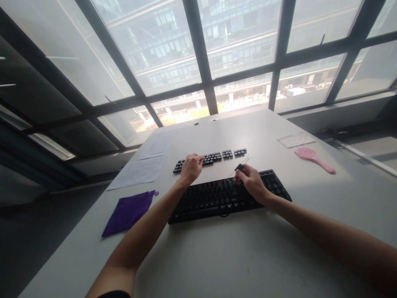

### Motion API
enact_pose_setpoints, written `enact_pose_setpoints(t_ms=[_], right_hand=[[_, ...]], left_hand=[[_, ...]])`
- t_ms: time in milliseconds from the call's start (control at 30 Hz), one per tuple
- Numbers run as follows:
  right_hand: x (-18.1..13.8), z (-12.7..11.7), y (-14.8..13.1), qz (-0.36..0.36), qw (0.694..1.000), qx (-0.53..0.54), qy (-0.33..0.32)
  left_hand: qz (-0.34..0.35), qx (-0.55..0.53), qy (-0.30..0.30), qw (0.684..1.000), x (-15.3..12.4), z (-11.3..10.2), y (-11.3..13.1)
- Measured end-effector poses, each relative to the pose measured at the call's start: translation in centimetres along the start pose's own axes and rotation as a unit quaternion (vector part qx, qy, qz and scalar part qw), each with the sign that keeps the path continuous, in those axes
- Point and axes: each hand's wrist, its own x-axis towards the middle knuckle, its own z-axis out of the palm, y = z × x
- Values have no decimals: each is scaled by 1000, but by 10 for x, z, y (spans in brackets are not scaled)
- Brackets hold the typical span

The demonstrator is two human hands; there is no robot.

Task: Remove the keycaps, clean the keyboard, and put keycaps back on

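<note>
Keyboard [201,198], head view — flat on the white desk [232,248], loose keys [214,157] grouped beyond it. Left hand [191,167] down at those keys (whether it pinches one, cannot tell). Right hand [252,182] grips a black wire tool [240,167] above the keyboard. Step looks like arranging loose keys — next move would call for a careful fingertip pinch.

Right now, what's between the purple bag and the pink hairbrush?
In the head view, the black keyboard lies between the purple bag and the pink hairbrush. The right hand is over it, and the left forearm crosses near the bag.
</note>
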Motion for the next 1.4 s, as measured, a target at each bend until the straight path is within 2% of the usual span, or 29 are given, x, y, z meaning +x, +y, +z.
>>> enact_pose_setpoints(t_ms=[233,433,1267,1400], right_hand=[[-2,1,-1,-3,1000,-9,-1],[-2,1,0,-6,1000,-18,-6],[-1,0,2,-10,1000,-12,-14],[-1,-1,3,-13,1000,-9,-16]], left_hand=[[-11,19,-16,1000,4,19,-16],[7,20,-16,1000,9,29,-18],[19,-4,-10,1000,11,33,-17],[10,-13,4,1000,12,26,-16]])
